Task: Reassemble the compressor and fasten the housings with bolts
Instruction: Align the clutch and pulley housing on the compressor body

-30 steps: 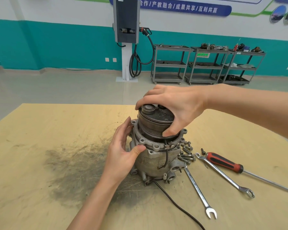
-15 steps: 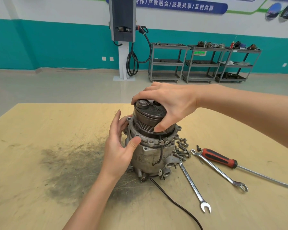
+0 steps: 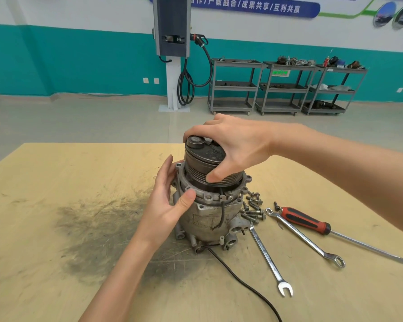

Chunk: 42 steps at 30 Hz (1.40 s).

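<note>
Standing: the compressor (image 3: 209, 219) is set upright on the tan wooden surface (image 3: 56, 182), just right of a dark greasy smear (image 3: 98, 228), and serves as the landmark for every place below.
Pulley: a dark grooved pulley (image 3: 203, 163) is seated on top of the compressor, inside a grey flanged housing ring (image 3: 209, 197) with bolt holes round its rim.
Right hand: the right hand (image 3: 233, 145) is laid over the top of the pulley and grips it, the fingers curled over the far edge and the thumb pressed against the grooves on the near side.
Left hand: the left hand (image 3: 165, 201) is held against the left side of the compressor; the thumb is pressed on the housing ring, the fingers are kept fairly straight along the flange, and nothing is enclosed by them.
Bolts: a small heap of loose bolts (image 3: 253, 209) is seen just right of the compressor, near its base.
Wrenches: two combination wrenches are laid right of the compressor, the nearer one (image 3: 269, 256) almost touching its base, the farther one (image 3: 305, 238) beyond the bolts.
Screwdriver: a red-handled screwdriver (image 3: 305, 220) is placed farthest right, beside the second wrench.
Cable: a black cable (image 3: 242, 282) is led from the foot of the compressor toward the near edge.
Background: grey shelf carts (image 3: 284, 87) are lined up against the teal wall far behind the compressor.
</note>
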{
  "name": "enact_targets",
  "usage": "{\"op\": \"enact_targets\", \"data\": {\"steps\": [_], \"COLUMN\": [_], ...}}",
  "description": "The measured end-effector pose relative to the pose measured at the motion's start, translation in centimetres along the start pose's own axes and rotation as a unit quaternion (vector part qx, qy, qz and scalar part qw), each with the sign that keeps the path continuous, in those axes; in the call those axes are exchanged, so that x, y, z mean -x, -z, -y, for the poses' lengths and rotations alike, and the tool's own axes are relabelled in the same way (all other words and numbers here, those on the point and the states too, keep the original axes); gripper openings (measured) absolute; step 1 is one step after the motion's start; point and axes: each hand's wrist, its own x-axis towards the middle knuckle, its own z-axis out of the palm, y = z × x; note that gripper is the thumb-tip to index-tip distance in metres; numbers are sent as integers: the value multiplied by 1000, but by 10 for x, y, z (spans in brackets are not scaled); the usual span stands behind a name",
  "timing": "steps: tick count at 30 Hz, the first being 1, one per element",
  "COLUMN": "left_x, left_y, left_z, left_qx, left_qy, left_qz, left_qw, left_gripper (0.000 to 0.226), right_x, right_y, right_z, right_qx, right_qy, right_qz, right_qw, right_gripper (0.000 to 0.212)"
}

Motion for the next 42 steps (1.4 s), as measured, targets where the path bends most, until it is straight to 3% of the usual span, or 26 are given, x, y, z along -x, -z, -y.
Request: {"op": "enact_targets", "data": {"steps": [3,8,15,19,26,38,42], "left_x": [-1,-9,-15,-14,-15,-17,-18], "left_y": [-2,-7,-9,-6,-11,-16,-14], "left_z": [-3,-9,-4,-2,3,5,4], "left_qx": [18,40,87,117,151,187,178], "left_qy": [0,12,49,62,67,71,76], "left_qz": [-3,-19,-47,-59,-80,-92,-83], "left_qw": [1000,999,994,990,983,976,978], "left_gripper": [114,86,80,62,89,83,84], "right_x": [2,9,-4,-4,6,8,7], "right_y": [-7,-14,0,-2,-17,-22,-19], "right_z": [-1,0,12,14,9,21,16], "right_qx": [-17,-15,-44,-66,-66,-2,-37], "right_qy": [-17,-22,-79,-85,-92,-88,-82], "right_qz": [-30,-68,-27,-27,-72,-90,-75], "right_qw": [999,997,996,994,991,992,993], "right_gripper": [87,84,76,81,82,81,81]}}
